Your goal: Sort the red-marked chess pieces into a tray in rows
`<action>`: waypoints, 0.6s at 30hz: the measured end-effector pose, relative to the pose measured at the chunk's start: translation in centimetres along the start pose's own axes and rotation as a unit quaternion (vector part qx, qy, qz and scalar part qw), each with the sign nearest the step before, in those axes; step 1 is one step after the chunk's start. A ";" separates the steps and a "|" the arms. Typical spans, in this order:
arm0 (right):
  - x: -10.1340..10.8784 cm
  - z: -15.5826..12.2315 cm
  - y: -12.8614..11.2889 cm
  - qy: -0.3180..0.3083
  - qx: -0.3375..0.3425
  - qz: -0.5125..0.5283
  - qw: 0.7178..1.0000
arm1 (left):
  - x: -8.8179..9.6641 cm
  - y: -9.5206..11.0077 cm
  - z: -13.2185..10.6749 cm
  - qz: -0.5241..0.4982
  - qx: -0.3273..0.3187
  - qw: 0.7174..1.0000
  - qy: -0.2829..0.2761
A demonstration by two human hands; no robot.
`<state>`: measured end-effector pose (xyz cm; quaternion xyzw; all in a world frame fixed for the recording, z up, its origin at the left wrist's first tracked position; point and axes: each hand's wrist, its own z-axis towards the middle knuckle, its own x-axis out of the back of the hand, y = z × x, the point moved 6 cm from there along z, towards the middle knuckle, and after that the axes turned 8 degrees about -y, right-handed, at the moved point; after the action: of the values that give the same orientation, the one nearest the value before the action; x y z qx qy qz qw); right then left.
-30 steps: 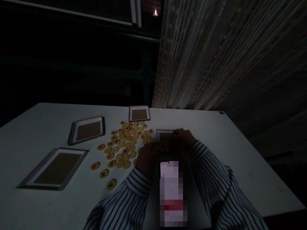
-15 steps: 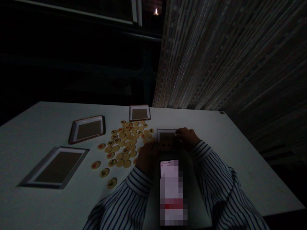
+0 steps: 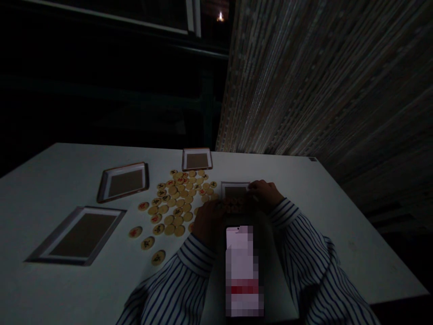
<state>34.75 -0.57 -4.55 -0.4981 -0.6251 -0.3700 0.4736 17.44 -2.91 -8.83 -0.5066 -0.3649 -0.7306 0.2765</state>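
Both hands are at a shallow tray (image 3: 226,186) with a grey-brown bottom, and several round xiangqi pieces (image 3: 236,201) sit in its near part. My right hand (image 3: 265,193) has its fingers curled over the tray's right rim. At the tray's near left side is my left hand (image 3: 205,222), its fingertips lost in deep shadow; whether they hold a piece cannot be made out. Left of the tray spreads a loose heap of wooden xiangqi pieces (image 3: 172,203), some with red or black characters up, others blank side up.
A lit phone (image 3: 241,266) lies between my forearms. Three more shallow trays stand on the white table (image 3: 338,253): a far tray (image 3: 197,160), a left tray (image 3: 123,182) and a near-left tray (image 3: 79,234). A bead-like curtain (image 3: 270,81) hangs behind the table. The room is dark.
Almost everything stays in place. My right hand shifts very slightly at the tray's rim, and the left hand keeps its spot.
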 end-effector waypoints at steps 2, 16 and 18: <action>0.3 -0.3 0.2 0.012 0.002 0.006 1.000 | 0.1 0.1 0.0 0.005 0.003 1.000 0.006; 2.3 -4.2 -0.4 0.142 0.009 0.027 0.990 | 4.8 -1.9 -1.2 -0.060 0.036 0.992 0.100; 2.4 -4.7 -0.4 0.156 0.016 0.034 0.987 | 5.9 -2.5 -1.8 -0.061 0.047 0.992 0.103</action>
<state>35.29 -4.36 -0.92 -0.4473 -0.5321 -0.4170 0.5855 12.52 -3.11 -4.29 -0.3924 -0.3983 -0.7762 0.2912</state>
